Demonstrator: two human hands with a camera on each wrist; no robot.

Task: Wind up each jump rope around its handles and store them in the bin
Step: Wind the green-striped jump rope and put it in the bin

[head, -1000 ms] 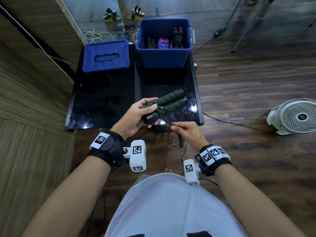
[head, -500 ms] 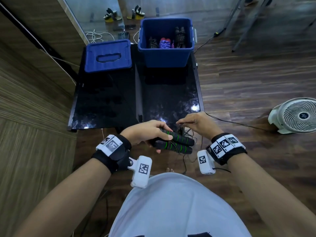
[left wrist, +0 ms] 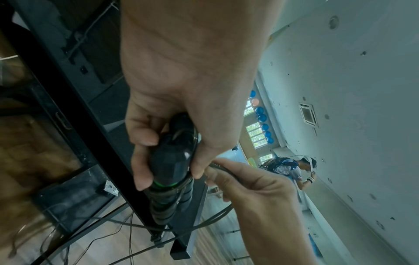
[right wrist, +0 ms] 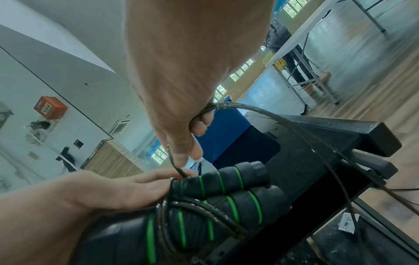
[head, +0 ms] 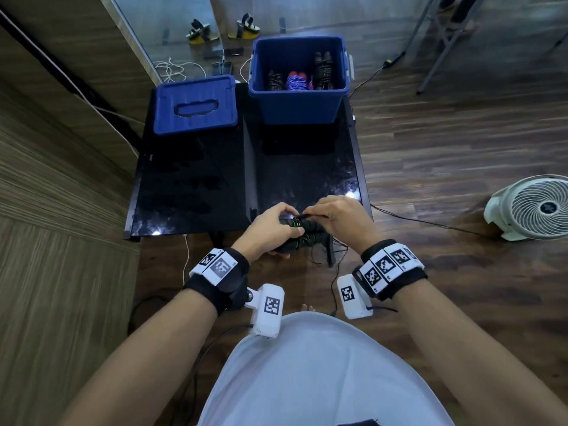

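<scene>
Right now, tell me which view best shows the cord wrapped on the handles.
Right wrist: the cord loops plainly cross the handles. In the left wrist view the left hand covers most; the head view shows them small.

Black foam with bright green rings is seen on the jump-rope handles (right wrist: 229, 195), and a dark cord (right wrist: 294, 129) is wound over them. Solid blue is shown by the bin (head: 296, 101) and its lid (head: 196, 104). The table (head: 190, 179) is glossy black, the fan (head: 533, 207) white, the wrist bands (head: 392, 267) black with black-and-white square markers.
</scene>
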